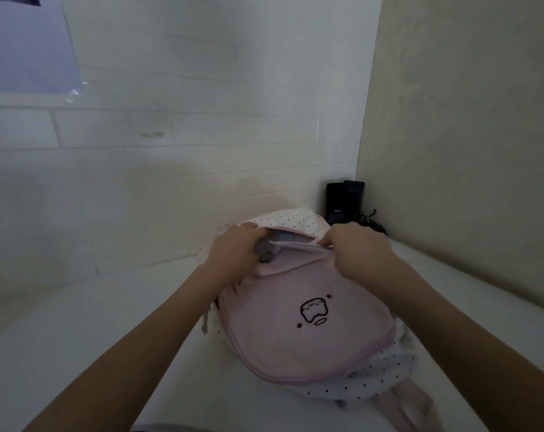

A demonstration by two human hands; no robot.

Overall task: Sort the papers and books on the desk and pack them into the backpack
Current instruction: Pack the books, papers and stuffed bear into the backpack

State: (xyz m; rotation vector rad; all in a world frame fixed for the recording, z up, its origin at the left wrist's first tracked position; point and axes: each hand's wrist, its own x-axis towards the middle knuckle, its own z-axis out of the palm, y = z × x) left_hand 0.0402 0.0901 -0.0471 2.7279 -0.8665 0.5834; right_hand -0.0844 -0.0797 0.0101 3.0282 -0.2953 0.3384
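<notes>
A pink backpack with white dotted side panels and a small black cartoon print lies flat on the white desk. Its top opening faces the wall. My left hand grips the left edge of the opening, fingers curled into it. My right hand pinches the right edge of the opening by the zip. Inside the gap, the pale edge of papers or a book and something grey show; most of the contents are hidden.
A black box-shaped device with dark cables stands in the far right corner behind the backpack. A white tiled wall runs along the back and a beige wall along the right. A plastic-covered sheet hangs on the wall at upper left.
</notes>
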